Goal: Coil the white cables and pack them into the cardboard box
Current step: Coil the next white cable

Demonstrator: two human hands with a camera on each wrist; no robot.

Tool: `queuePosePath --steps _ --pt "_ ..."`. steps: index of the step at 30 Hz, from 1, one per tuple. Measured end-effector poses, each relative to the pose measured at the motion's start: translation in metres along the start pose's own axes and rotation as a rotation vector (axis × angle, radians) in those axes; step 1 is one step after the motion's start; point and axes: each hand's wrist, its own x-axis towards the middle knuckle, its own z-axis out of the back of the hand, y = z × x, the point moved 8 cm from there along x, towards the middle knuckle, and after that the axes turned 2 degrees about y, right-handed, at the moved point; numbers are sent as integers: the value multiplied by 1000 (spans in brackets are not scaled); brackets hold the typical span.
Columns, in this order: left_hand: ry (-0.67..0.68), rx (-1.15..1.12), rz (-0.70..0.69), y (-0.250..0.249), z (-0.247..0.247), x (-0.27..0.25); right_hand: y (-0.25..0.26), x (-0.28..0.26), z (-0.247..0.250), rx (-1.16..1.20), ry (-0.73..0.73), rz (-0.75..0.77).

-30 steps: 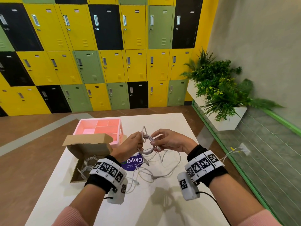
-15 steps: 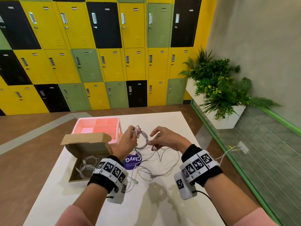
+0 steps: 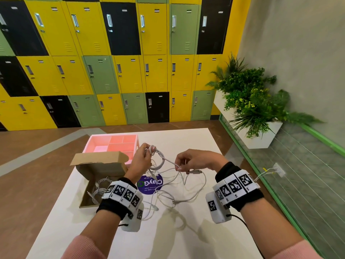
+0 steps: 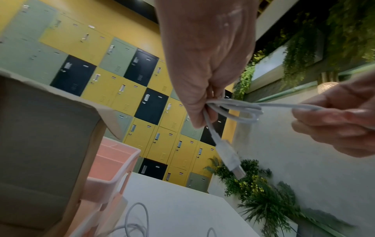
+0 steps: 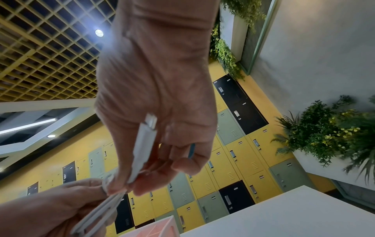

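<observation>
My left hand (image 3: 143, 157) grips a small coil of white cable (image 3: 158, 159) above the white table (image 3: 186, 143); in the left wrist view that left hand (image 4: 205, 104) pinches the loops, and a USB plug (image 4: 231, 158) dangles below. My right hand (image 3: 188, 161) pinches the cable's free end, stretched taut to the right of the coil. In the right wrist view the end plug (image 5: 144, 144) lies across its fingers (image 5: 156, 173). The open cardboard box (image 3: 97, 171) sits to the left, with coiled white cables (image 3: 99, 189) inside. Several loose white cables (image 3: 179, 195) lie tangled on the table below my hands.
A pink compartment tray (image 3: 113, 144) stands behind the box. A purple round sticker (image 3: 150, 184) lies under the loose cables. The table's right edge borders a green-framed glass partition (image 3: 280, 193) and a white planter (image 3: 261, 135). Lockers (image 3: 112, 62) fill the far wall.
My hands have drawn apart: the right hand pulled the cable end out to the right, stretching it straight from the coil in my left hand. The view has tilted up slightly.
</observation>
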Motion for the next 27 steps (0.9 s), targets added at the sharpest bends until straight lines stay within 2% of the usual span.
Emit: queuePosePath --steps 4,8,12,17,19,22,24,27 --pt "30 -16 -14 0 2 1 0 -3 5 -43 -8 31" --pt "168 -122 26 3 -3 -5 -7 -2 13 -71 -98 14" --pt "247 -203 87 4 -5 -12 -16 -2 21 3 -243 -20" --pt "288 -427 186 -2 -13 -14 -26 0 26 172 -381 -66" --pt "309 -484 193 -5 -16 -16 -30 1 23 291 -382 -76" --pt "307 -483 170 -6 -15 -20 -31 0 16 392 -302 -66" --pt "312 -419 125 -3 -13 -21 -30 -2 12 391 -241 -66" --pt "342 -282 43 -4 -13 -23 -21 -4 12 280 -246 -50"
